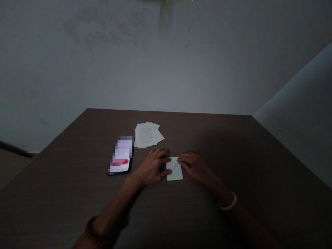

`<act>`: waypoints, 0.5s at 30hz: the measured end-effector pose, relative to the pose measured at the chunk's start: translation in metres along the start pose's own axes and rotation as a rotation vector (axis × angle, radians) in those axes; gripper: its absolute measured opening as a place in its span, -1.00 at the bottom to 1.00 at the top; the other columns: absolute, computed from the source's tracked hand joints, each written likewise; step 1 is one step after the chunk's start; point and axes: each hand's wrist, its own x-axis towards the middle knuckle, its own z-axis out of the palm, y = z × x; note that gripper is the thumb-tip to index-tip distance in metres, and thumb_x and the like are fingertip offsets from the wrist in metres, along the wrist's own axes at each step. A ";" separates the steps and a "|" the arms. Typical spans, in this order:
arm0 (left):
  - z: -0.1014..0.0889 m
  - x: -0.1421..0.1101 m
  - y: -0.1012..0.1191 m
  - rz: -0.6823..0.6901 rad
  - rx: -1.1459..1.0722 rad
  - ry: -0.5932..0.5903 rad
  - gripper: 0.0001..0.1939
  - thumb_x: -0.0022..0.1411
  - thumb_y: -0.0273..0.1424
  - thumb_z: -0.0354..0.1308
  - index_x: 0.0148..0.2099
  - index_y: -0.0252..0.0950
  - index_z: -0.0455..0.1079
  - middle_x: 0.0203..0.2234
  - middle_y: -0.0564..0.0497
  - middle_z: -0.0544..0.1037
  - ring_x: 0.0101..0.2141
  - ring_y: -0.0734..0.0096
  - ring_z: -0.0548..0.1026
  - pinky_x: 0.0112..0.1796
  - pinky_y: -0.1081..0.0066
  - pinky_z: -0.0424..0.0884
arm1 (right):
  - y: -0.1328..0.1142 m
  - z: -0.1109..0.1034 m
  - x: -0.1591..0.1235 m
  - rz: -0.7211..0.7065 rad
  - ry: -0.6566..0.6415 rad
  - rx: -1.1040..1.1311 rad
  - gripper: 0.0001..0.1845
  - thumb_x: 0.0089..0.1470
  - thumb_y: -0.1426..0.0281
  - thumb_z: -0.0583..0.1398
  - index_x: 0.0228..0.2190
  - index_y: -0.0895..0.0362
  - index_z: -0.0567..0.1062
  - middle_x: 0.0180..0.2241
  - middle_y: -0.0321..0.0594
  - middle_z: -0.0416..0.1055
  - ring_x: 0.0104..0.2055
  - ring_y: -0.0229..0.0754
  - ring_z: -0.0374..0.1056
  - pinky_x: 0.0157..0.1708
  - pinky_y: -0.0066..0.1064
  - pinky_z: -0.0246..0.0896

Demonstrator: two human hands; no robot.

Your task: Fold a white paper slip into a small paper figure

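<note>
A small folded sheet of printed paper lies flat on the dark wooden table. My left hand rests palm down on the sheet's left edge, fingers stretched and pressing it. My right hand lies on the sheet's upper right corner, fingers curled down on the paper. A white bead bracelet circles my right wrist.
A phone with a lit screen lies left of my left hand. Behind the hands sits a loose stack of printed sheets. The table meets a pale wall at the back and on the right; its left edge drops to the floor.
</note>
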 end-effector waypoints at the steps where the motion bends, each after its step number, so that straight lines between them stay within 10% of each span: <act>1: 0.000 0.000 0.000 0.001 -0.005 0.003 -0.57 0.20 -0.17 0.24 0.06 -0.23 0.45 -0.05 -0.12 0.42 -0.05 0.05 0.36 -0.05 0.07 0.28 | 0.001 -0.002 -0.001 -0.021 -0.009 -0.003 -0.86 0.18 0.48 0.19 -0.26 0.07 0.56 -0.21 -0.25 0.56 -0.18 -0.19 0.44 -0.09 -0.33 0.29; 15: -0.001 0.000 0.001 -0.002 -0.033 0.017 -0.53 0.13 -0.17 0.30 0.06 -0.24 0.44 -0.02 -0.12 0.42 -0.01 0.01 0.34 -0.03 0.04 0.28 | -0.007 -0.022 -0.017 -0.057 -0.169 -0.010 -0.56 -0.13 0.33 0.40 -0.14 0.06 0.54 0.07 -0.16 0.43 0.02 -0.03 0.31 0.01 -0.15 0.26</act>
